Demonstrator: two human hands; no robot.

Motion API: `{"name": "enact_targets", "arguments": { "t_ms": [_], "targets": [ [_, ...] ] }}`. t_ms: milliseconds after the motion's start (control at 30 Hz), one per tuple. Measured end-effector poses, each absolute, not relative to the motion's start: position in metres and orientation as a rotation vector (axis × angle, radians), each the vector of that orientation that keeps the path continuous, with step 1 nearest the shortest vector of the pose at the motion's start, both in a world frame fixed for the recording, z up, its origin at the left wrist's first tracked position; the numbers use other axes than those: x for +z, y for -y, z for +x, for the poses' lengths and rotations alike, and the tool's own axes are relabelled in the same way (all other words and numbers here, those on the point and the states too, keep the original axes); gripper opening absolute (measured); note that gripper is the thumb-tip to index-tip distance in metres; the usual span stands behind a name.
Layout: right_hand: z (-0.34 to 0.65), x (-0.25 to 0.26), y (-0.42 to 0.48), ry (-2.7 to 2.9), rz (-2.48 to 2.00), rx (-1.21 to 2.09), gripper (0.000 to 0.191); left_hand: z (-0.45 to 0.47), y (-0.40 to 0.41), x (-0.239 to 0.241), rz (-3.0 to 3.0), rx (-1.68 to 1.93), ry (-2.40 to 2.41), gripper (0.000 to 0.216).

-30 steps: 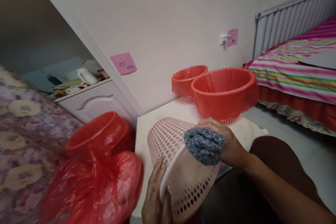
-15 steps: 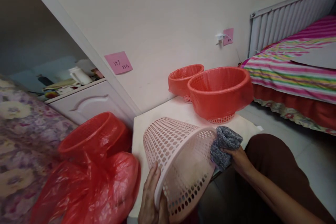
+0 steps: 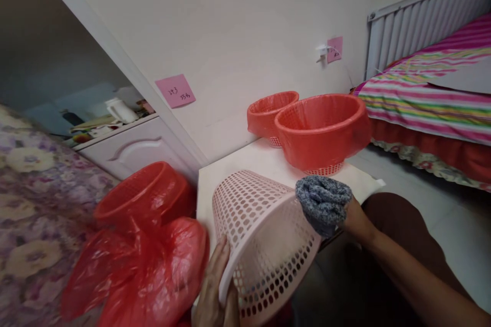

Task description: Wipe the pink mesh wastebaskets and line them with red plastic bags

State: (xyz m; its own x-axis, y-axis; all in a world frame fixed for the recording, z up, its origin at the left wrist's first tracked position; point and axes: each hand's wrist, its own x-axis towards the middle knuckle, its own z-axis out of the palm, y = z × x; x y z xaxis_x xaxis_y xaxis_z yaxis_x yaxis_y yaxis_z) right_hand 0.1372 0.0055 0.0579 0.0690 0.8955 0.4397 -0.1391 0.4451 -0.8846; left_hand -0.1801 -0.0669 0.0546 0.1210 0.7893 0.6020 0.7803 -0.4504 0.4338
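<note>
A pale pink perforated plastic wastebasket (image 3: pixel 249 204) lies on its side on the small table, its mouth facing me. My left hand (image 3: pixel 215 286) grips the basket's rim at the lower left, fingers outside and thumb inside. At the rim's upper right, my right hand (image 3: pixel 349 212) is closed on a grey speckled cloth (image 3: pixel 322 202), which hides most of the fingers. The cloth is bunched up and overlaps the rim; whether it presses on it I cannot tell.
Two baskets lined with red bags, a larger one (image 3: pixel 322 133) and a smaller one (image 3: pixel 264 115), stand at the table's back (image 3: pixel 207 179). Another red-bagged basket (image 3: pixel 134 194) is left of the table, its bag spilling forward. A bed (image 3: pixel 441 102) stands right.
My right hand has moved the cloth slightly up and left along the basket's rim. The basket has turned a little, and my left hand still grips it.
</note>
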Motion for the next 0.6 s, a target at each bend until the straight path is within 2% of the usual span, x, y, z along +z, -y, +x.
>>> {"name": "enact_targets", "arguments": {
  "t_ms": [67, 200, 333, 500, 600],
  "targets": [
    [0.141, 0.041, -0.012, 1.151, -0.876, 0.880, 0.040, -0.176, 0.066, 0.055, 2.321, 1.250, -1.646, 0.058],
    [0.147, -0.019, -0.016, 0.767, -1.050, 1.047, 0.046, -0.174, 0.065, 0.050, 2.283, 1.241, -1.674, 0.056],
    [0.141, -0.065, -0.008, 0.626, -1.094, 1.168, 0.036, -0.171, 0.065, 0.050, 2.190, 1.276, -1.690, 0.050],
    [0.147, -0.067, 0.001, 0.612, -1.027, 1.289, 0.023, -0.157, 0.060, 0.071, 1.983, 1.388, -1.780, 0.045],
    [0.161, -0.049, 0.004, 0.599, -1.009, 1.257, 0.027, -0.149, 0.055, 0.086, 1.936, 1.435, -1.759, 0.043]
  ]
}}
